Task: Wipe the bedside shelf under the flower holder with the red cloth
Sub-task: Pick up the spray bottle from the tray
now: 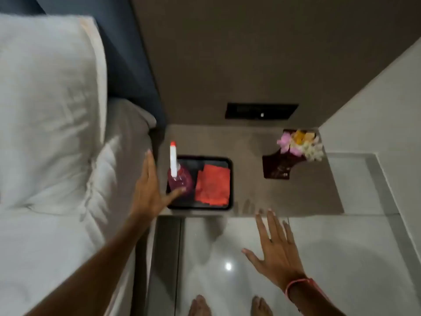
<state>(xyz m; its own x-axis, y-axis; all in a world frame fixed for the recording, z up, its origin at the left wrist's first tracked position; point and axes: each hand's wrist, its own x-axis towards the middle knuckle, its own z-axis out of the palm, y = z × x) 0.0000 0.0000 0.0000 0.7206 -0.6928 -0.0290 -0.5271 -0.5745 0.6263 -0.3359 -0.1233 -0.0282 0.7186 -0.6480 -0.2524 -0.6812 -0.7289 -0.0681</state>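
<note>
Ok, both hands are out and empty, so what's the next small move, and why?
Probably shift the left hand right, past the spray bottle, and pick up the red cloth. The cloth lies folded in the black tray, untouched, and the flower holder stands on the shelf. The right hand is open, free to lift the holder after.

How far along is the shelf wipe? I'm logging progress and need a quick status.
Nothing looks done yet: the red cloth lies folded in the black tray, and the flower holder stands on the shelf. In hand: nothing; the left hand is open beside the spray bottle, and the right hand is open at the shelf's front edge. Left: take the cloth, lift the holder, wipe beneath it.
</note>
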